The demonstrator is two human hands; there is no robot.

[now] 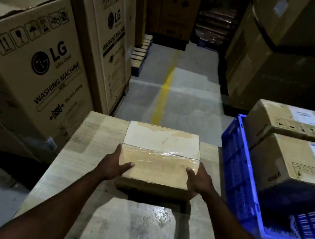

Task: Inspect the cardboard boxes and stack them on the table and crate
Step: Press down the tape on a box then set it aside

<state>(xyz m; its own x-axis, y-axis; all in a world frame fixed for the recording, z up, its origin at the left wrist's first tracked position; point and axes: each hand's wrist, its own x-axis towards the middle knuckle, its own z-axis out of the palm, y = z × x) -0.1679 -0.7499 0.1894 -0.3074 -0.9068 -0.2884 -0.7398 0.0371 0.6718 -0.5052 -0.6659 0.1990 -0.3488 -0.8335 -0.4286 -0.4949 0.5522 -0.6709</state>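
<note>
You've got two labelled boxes (292, 154) already riding on the blue crate (235, 159) beside the table (89, 149), and now your left hand (112, 166) and right hand (200, 181) clamp the taped box (158, 157) by its sides, down on the tabletop, nothing stacked on it yet.

Left stack: LG washing machine cartons (36, 65), large.
Floor: grey concrete, yellow line (162, 97).
Right rear: tall strapped cartons (277, 56).

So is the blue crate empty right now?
No, the blue crate carries two cardboard boxes, each with a white label on top.
</note>
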